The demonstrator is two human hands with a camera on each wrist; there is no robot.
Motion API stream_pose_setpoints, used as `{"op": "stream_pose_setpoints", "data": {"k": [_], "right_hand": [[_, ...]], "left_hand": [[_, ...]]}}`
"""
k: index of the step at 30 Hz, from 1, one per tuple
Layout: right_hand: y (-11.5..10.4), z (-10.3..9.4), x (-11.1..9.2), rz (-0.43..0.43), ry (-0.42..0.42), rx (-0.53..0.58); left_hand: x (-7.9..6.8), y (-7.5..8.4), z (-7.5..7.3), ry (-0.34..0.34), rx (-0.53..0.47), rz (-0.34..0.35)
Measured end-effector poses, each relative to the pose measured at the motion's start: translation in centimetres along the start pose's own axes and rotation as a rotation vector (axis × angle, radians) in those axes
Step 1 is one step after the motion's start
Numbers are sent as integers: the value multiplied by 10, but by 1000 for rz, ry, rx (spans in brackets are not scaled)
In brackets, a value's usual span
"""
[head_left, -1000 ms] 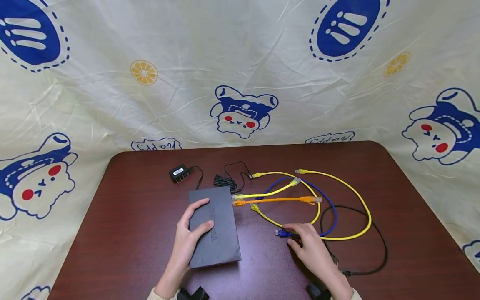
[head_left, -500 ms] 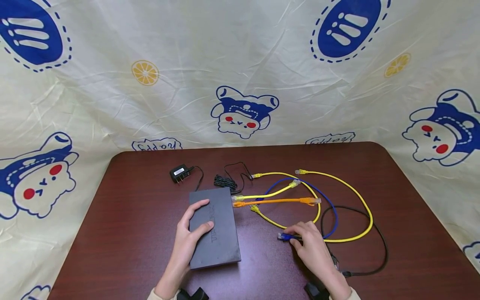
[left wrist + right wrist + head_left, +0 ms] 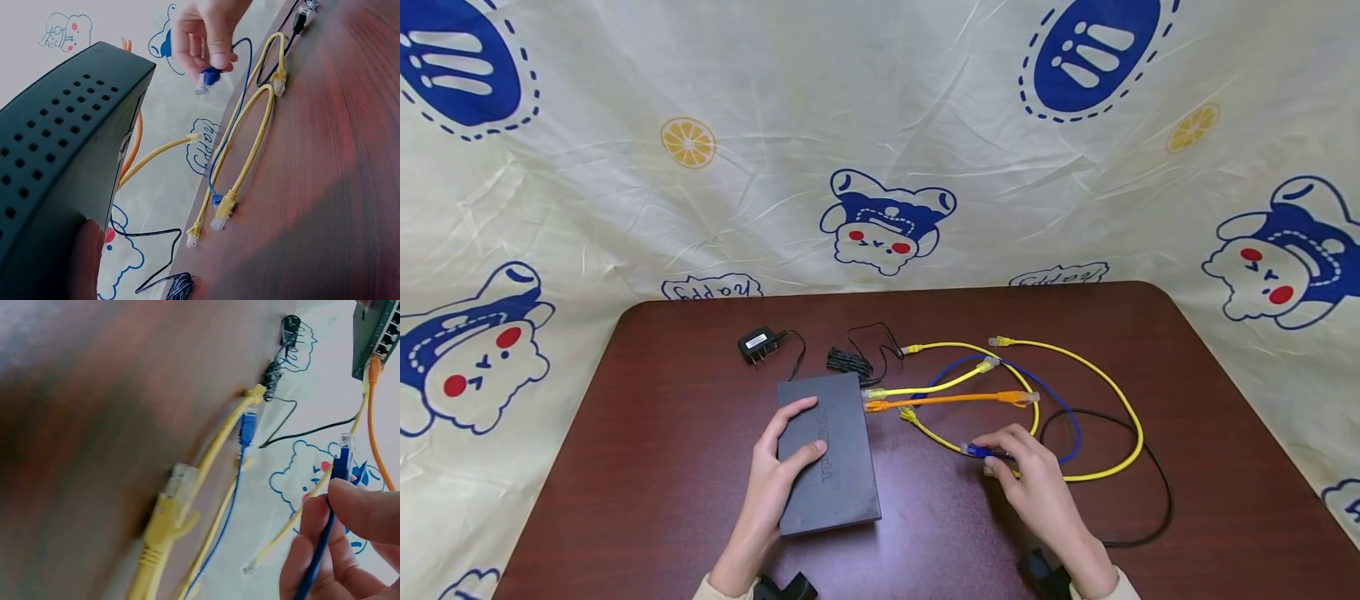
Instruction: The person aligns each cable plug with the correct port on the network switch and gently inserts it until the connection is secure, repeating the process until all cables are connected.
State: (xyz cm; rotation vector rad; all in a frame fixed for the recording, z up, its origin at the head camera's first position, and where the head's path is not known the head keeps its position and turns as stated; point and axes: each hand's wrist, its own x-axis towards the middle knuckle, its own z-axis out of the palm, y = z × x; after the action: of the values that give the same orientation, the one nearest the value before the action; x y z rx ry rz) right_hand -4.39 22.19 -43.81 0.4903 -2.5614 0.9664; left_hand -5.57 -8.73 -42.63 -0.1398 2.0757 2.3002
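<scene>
My left hand (image 3: 773, 479) holds a dark grey network switch (image 3: 842, 492) by its left side, thumb and a fingertip on its top. In the right wrist view, the switch (image 3: 367, 347) shows a row of ports. A short yellow network cable (image 3: 917, 391) and an orange network cable (image 3: 947, 401) run from its right side, their far plugs loose. To the right, my right hand (image 3: 1033, 479) pinches one end of a blue network cable (image 3: 319, 550) just behind its clear plug (image 3: 345, 444). The plug is raised and points toward the switch.
Longer yellow network cables (image 3: 1116, 396) loop over the table (image 3: 625, 467), with a black cable (image 3: 1167, 500) at the right. A black power adapter (image 3: 757, 344) and its bundled cord (image 3: 848, 362) lie behind the switch. A patterned sheet (image 3: 880, 100) hangs beyond the table.
My right hand has closed on the blue network cable's end, lifted it and moved slightly away from me. The blue loop shifted with it. My left hand and the switch have stayed put.
</scene>
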Motion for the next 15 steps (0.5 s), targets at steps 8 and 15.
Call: {"op": "stream_pose_setpoints", "data": {"k": [8, 15], "right_hand": [[-9, -6, 8, -61, 70, 38], [-14, -9, 13, -99, 105, 47]], "left_hand": [[0, 0, 0, 3, -2, 2], [-1, 0, -1, 7, -12, -1]]}}
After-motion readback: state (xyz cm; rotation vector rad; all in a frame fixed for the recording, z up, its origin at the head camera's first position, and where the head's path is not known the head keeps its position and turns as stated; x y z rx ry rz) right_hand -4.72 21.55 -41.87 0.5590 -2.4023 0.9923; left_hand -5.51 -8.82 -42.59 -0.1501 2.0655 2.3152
